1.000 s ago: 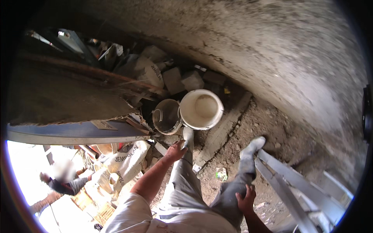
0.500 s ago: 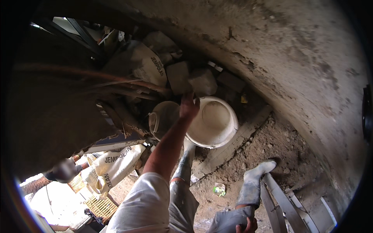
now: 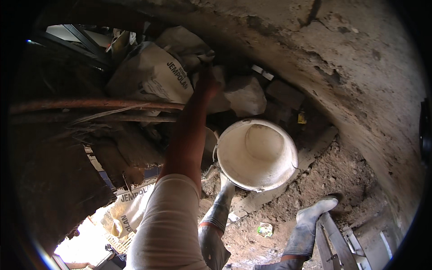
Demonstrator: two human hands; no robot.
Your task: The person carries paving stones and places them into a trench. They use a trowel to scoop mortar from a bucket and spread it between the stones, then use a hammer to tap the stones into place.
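My left arm, in a white sleeve, stretches far forward past the buckets. My left hand [image 3: 208, 82] is at a grey block [image 3: 217, 100] in the dim corner; its fingers are too dark to make out, so whether they grip the block I cannot tell. Beside that block, to the right, lies a second pale, rough block [image 3: 246, 96]. Nearer to me stands a white bucket [image 3: 258, 155] with a pale, stained inside. A second bucket [image 3: 210, 143] is mostly hidden behind my forearm. My right hand is out of view.
Printed sacks [image 3: 157, 74] are heaped left of the blocks. Long rusty poles [image 3: 103, 105] run in from the left. A rough wall [image 3: 360, 76] closes the right side. My boots [image 3: 317, 210] stand on loose soil, near wooden boards [image 3: 335, 240] and a small wrapper [image 3: 265, 230].
My left hand has moved forward from beside the white bucket's rim to the grey block. The view has shifted, and my right hand has left the lower edge of the picture.
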